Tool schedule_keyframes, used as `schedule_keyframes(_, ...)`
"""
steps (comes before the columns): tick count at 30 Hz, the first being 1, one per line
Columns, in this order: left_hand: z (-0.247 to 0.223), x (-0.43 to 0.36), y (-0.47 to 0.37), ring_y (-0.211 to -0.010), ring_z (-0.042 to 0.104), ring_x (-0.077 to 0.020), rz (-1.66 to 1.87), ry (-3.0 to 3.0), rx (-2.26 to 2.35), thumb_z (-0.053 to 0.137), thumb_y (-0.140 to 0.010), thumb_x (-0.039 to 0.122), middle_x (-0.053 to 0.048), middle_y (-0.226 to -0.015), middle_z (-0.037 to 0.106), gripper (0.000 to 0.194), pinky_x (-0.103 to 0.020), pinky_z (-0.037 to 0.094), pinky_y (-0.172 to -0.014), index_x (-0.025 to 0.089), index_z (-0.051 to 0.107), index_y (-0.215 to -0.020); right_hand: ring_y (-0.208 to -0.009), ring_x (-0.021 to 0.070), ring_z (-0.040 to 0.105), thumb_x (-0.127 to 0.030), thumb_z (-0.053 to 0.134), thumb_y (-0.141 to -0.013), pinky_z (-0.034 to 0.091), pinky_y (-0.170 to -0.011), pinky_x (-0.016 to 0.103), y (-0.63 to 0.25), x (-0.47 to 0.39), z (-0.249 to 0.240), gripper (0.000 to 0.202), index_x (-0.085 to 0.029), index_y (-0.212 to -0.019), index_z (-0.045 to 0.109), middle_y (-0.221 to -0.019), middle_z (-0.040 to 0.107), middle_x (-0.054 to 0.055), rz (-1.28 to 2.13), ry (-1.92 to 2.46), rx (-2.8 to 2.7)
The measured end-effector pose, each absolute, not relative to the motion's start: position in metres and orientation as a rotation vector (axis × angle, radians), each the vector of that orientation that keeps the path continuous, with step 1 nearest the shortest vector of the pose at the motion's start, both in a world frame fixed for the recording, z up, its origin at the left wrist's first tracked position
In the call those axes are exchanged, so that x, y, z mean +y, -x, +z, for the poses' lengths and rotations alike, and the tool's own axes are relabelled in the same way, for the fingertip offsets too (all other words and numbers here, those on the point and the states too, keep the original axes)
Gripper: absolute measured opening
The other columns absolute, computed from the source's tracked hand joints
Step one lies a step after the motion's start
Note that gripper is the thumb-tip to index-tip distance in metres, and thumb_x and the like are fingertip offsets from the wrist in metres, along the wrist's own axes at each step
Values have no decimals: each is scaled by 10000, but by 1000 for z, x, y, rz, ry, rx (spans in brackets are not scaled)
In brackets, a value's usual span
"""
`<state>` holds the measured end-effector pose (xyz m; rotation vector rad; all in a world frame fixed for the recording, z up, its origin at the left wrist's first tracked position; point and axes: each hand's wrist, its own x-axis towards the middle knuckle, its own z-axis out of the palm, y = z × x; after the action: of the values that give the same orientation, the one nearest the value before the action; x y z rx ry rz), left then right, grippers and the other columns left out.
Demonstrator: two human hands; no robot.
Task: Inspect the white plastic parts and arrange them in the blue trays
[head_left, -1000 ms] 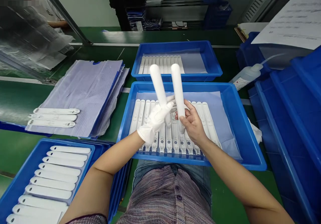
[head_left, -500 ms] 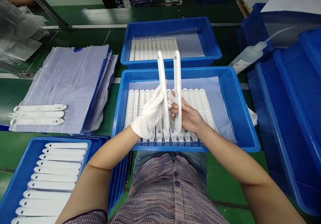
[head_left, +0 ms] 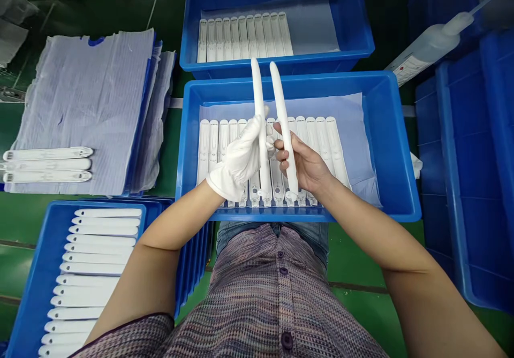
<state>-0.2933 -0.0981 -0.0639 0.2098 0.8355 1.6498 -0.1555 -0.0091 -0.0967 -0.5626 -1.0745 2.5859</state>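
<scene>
My left hand [head_left: 241,157], in a white glove, grips a long white plastic strip [head_left: 257,93] near its middle. Bare, my right hand [head_left: 303,160] is closed around a second white plastic strip [head_left: 280,98]. Both strips point up and away from me, side by side and apart, with their smooth curved sides showing. They are above a blue tray [head_left: 391,146] lined with a pale sheet [head_left: 349,128], where a row of similar white strips [head_left: 333,144] lies. My hands hide the middle of that row.
Behind stands another blue tray [head_left: 357,26] with more strips. Left, three strips [head_left: 48,164] lie on stacked pale sheets [head_left: 88,96]; below them is a blue tray [head_left: 32,272] of smooth strips. At right are a squeeze bottle [head_left: 429,47] and stacked blue bins [head_left: 453,187].
The two strips have turned in my hands, from edge-on with hollow sides partly visible to smooth outer sides showing. The right strip now leans more. My view has tilted down.
</scene>
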Motion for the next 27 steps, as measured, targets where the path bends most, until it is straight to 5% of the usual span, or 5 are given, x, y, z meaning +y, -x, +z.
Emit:
schedule_keyframes(7,-63,-102,297,-693,709,-144,1552,-155,767,536,-1064,512,-8,-826,695,553,-265,615,-648,298,465,-1570,-850,136,606,-487,697,-930,550,-661,276,156,-14,-94,491,-389,-1377,518,-1148,646,6,2377,617,-1232)
schedule_keyframes(12,-62,-101,298,-695,733,-198,1569,-216,877,681,-958,579,-28,-845,716,604,-329,635,-615,279,574,-1471,-942,172,634,-517,672,-931,597,-752,357,155,-14,-94,536,-416,-1429,503,-1225,633,16,2371,612,-1268)
schedule_keyframes(19,-64,-99,294,-686,679,-146,1703,-328,856,674,-988,410,-7,-838,671,468,-262,595,-613,278,595,-1429,-1111,216,633,-495,825,-815,624,-954,432,145,-17,-95,846,-455,-1554,417,-1386,566,21,2213,521,-1487)
schedule_keyframes(24,-62,-101,288,-607,525,-104,1763,-392,873,662,-984,428,9,-770,568,282,-236,540,-603,253,717,-1197,-1196,235,623,-465,781,-903,578,-1063,489,143,-25,-99,746,-463,-1562,433,-1628,400,21,1986,436,-1687)
schedule_keyframes(27,-59,-107,288,-574,455,-84,1721,-511,912,774,-903,358,33,-695,497,299,-216,485,-586,236,733,-1173,-1345,271,548,-429,713,-970,526,-1127,508,141,-29,-105,686,-434,-1590,418,-1580,442,54,1796,403,-1808)
